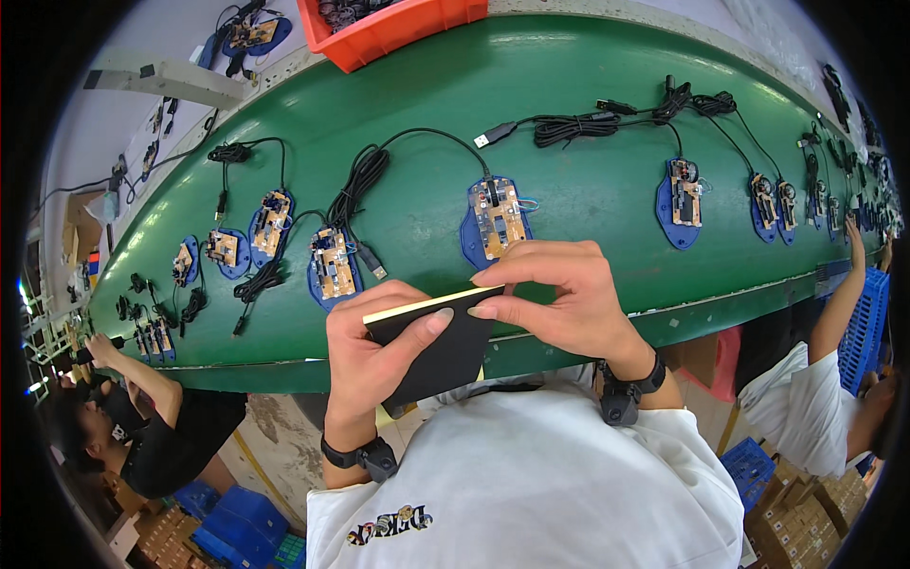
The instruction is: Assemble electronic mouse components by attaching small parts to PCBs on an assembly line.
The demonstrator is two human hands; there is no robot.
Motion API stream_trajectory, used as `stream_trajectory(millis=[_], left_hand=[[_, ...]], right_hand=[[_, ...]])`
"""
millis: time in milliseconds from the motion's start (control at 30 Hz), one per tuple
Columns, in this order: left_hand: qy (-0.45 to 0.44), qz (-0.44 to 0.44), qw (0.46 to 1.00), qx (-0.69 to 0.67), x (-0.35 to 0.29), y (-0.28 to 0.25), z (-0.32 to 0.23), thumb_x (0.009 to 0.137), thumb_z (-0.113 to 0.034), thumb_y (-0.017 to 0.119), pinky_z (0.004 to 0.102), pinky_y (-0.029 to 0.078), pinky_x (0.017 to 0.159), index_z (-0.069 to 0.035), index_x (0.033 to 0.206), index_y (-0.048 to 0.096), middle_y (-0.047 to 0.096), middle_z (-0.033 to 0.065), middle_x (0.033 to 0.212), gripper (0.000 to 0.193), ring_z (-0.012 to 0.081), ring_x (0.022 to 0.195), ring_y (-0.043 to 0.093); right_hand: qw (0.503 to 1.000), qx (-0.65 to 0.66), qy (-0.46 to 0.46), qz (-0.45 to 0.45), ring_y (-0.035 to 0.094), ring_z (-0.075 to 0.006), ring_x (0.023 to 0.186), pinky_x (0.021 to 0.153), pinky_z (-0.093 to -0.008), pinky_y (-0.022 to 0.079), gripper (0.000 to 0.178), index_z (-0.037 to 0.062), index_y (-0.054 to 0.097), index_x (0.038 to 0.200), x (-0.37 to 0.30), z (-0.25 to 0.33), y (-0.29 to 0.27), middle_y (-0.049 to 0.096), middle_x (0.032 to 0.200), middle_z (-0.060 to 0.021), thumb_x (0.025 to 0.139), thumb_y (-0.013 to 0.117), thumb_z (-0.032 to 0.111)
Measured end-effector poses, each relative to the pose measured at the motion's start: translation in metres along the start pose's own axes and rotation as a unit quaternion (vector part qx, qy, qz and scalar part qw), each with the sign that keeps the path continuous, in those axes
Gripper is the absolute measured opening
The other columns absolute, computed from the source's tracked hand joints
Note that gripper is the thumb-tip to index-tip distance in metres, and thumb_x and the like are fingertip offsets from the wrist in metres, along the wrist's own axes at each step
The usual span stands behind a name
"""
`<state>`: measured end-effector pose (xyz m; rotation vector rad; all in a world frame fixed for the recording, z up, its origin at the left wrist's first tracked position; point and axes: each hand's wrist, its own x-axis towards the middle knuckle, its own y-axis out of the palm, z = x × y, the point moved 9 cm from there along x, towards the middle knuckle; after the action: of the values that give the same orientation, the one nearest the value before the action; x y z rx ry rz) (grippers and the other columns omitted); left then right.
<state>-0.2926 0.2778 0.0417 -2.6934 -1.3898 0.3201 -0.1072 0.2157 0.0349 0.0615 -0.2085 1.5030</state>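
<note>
Just in front of my chest, both hands hold a flat black pad (431, 353) with a pale yellow edge, tilted with that edge up. My left hand (368, 349) grips its left end, thumb on the black face. At the upper right corner, my right hand (567, 296) pinches the pad between thumb and fingers. Right beyond my hands on the green belt lies an uncovered computer mouse (497, 220): a blue base with a tan circuit board and a black USB cable. A similar mouse (332, 267) lies beyond my left hand. The pad's underside is hidden.
More uncovered mice (682, 201) with coiled cables (574, 129) are spread along the green conveyor belt (588, 57). A red bin (398, 33) of dark parts stands at the far edge. One co-worker (142, 417) is at the left, another (806, 398) at the right.
</note>
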Motion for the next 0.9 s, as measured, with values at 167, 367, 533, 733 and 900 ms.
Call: stream_trajectory(millis=[167,367,533,733,900], left_hand=[[-0.022,-0.041,0.998,0.034,-0.004,-0.003,0.007,0.09,-0.008,0.087,0.026,0.047,0.057,0.006,0.087,0.08,0.073,0.0052,0.075,0.016,0.0102,0.064,0.065],[-0.084,-0.08,0.993,0.019,-0.01,-0.011,0.019,0.094,-0.015,0.086,0.0244,0.048,0.056,0.004,0.092,0.082,0.073,0.0007,0.073,0.019,0.0069,0.064,0.065],[-0.17,-0.098,0.977,-0.085,-0.015,-0.015,0.04,0.097,-0.012,0.082,0.0285,0.054,0.063,0.003,0.104,0.081,0.077,0.0027,0.084,0.016,0.0103,0.07,0.068],[0.14,0.17,0.974,0.06,-0.012,0.051,-0.002,0.083,0.0,0.086,0.0357,0.056,0.074,-0.002,0.103,0.08,0.076,0.0099,0.096,0.021,0.0238,0.083,0.071],[0.208,0.175,0.956,0.11,-0.011,0.076,-0.004,0.085,-0.008,0.086,0.0373,0.055,0.073,-0.003,0.108,0.077,0.074,0.0102,0.108,0.025,0.0265,0.084,0.07]], right_hand=[[0.997,-0.042,-0.066,-0.029,0.075,-0.0236,0.083,0.074,-0.0337,0.058,0.025,-0.0001,0.083,0.103,-0.004,0.003,0.004,0.079,0.095,-0.0122,0.079,0.091,-0.002],[0.975,-0.105,-0.188,-0.063,0.071,-0.0266,0.086,0.075,-0.0381,0.058,0.027,0.0043,0.084,0.099,-0.007,0.024,0.008,0.076,0.098,-0.0102,0.074,0.091,-0.001],[0.959,0.07,-0.225,-0.158,0.071,-0.0295,0.091,0.074,-0.0368,0.059,0.023,-0.0015,0.081,0.101,-0.027,0.033,-0.046,0.074,0.1,-0.0186,0.079,0.082,-0.01],[0.983,-0.173,-0.064,-0.017,0.075,-0.0247,0.085,0.073,-0.0332,0.059,0.02,-0.0011,0.08,0.107,0.018,-0.006,-0.036,0.078,0.101,-0.0134,0.088,0.079,-0.008],[0.986,-0.165,-0.016,-0.004,0.075,-0.0269,0.081,0.07,-0.0339,0.058,0.019,0.0,0.08,0.109,0.023,-0.023,-0.037,0.079,0.098,-0.0144,0.09,0.078,-0.003]])
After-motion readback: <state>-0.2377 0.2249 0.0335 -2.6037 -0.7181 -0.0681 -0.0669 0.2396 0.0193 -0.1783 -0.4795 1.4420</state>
